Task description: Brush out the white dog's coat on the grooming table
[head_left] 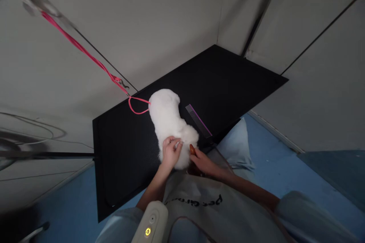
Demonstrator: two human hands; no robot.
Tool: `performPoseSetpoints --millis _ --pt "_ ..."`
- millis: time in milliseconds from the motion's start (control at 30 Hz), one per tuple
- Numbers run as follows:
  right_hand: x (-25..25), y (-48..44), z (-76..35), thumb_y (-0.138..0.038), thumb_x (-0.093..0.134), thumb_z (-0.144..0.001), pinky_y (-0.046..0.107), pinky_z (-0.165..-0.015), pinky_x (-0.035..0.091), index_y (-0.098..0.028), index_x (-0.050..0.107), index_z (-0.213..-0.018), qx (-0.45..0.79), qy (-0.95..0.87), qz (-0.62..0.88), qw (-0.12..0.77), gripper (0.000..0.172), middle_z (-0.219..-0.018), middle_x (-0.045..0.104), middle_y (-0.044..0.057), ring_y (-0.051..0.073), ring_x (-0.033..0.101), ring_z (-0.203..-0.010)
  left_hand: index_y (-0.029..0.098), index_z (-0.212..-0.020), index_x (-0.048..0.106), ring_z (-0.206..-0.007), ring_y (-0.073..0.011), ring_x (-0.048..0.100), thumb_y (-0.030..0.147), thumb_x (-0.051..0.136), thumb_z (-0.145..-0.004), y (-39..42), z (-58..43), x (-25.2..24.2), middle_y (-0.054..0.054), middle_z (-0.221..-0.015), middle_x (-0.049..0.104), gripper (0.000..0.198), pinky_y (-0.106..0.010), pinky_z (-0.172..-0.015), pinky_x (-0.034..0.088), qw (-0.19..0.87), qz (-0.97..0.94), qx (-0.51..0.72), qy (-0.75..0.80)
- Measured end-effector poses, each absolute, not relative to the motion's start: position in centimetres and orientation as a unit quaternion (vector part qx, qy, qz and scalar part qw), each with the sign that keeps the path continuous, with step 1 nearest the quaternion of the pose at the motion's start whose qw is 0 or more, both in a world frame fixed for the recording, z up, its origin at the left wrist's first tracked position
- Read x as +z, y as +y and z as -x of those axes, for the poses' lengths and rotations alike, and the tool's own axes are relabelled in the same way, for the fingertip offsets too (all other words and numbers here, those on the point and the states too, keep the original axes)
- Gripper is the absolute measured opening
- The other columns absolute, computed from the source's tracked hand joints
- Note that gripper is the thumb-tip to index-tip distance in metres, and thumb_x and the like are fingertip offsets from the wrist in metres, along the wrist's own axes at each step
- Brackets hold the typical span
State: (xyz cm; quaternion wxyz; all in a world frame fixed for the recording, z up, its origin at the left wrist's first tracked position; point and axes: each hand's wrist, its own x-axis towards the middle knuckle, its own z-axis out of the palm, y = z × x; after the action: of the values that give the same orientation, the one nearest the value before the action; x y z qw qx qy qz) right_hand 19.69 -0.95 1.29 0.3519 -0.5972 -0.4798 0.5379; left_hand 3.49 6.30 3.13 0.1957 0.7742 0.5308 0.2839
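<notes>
A fluffy white dog [165, 112] is on a black ribbed table mat [128, 140], its near end close to my body. My left hand [171, 151] rests on the dog's near end, its fingers bent and pinching the white fur. Just right of it, my right hand [203, 161] is wrapped round a brush with a glossy brown handle [192, 149]. The brush's head is mostly hidden beneath the hand, against the fur. A metal comb with a purple spine [199, 120] lies flat on the mat, right of the dog.
A pink leash [82, 48] runs from an upper-left bar to a loop at the dog's far end. A pale device with a yellow light [151, 222] hangs before my grey apron [205, 201]. Grey walls [171, 19] stand behind the table; the floor [273, 174] is blue.
</notes>
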Motion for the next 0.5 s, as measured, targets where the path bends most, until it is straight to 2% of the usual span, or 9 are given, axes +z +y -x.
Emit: performPoseSetpoints --millis 100,200,300,400,500 --pt "1.4 -0.5 -23.5 -0.028 0.049 -0.082 0.024 -0.060 0.041 -0.020 0.055 -0.081 0.504 -0.513 0.620 0.315 0.011 -0.072 0.061 0.001 0.015 0.056 -0.065 0.019 -0.104 0.071 -0.103 -0.0247 0.052 0.032 0.060 -0.083 5.9 -3.1 2.4 -0.011 -0.106 0.057 0.026 -0.040 -0.093 0.043 0.183 -0.773 0.291 0.534" --pt "2.4 5.1 -29.3 -0.035 0.044 -0.088 0.026 -0.067 0.044 -0.017 0.056 -0.093 0.348 -0.443 0.749 0.347 0.022 -0.085 0.065 0.007 0.018 0.061 -0.077 0.018 -0.104 0.071 -0.102 -0.0240 0.052 0.029 0.061 -0.082 5.7 -3.0 1.9 -0.011 -0.105 0.057 0.027 -0.039 -0.093 0.044 0.160 -0.776 0.308 0.527" --pt "3.6 11.5 -34.1 -0.034 0.046 -0.090 0.031 -0.076 0.045 -0.010 0.057 -0.104 0.245 -0.425 0.838 0.238 0.031 -0.099 0.065 0.015 0.024 0.061 -0.091 0.017 -0.100 0.072 -0.100 -0.0227 0.054 0.029 0.061 -0.081 5.6 -2.9 1.5 -0.010 -0.103 0.058 0.025 -0.038 -0.092 0.045 0.138 -0.770 0.330 0.528" --pt "4.5 14.2 -34.4 -0.032 0.051 -0.089 0.039 -0.089 0.041 -0.006 0.054 -0.117 0.175 -0.461 0.842 0.216 0.039 -0.117 0.058 0.022 0.030 0.053 -0.110 0.017 -0.098 0.073 -0.098 -0.0220 0.056 0.030 0.061 -0.082 5.5 -2.7 1.1 -0.010 -0.103 0.059 0.024 -0.037 -0.090 0.046 0.131 -0.763 0.345 0.530" --pt "4.7 14.1 -30.5 -0.035 0.051 -0.090 0.041 -0.097 0.037 -0.012 0.057 -0.118 0.133 -0.587 0.784 0.154 0.037 -0.126 0.052 0.020 0.031 0.047 -0.118 0.018 -0.096 0.074 -0.101 -0.0227 0.055 0.030 0.059 -0.082 5.3 -2.8 0.8 -0.010 -0.104 0.058 0.023 -0.036 -0.089 0.047 0.125 -0.752 0.357 0.539"
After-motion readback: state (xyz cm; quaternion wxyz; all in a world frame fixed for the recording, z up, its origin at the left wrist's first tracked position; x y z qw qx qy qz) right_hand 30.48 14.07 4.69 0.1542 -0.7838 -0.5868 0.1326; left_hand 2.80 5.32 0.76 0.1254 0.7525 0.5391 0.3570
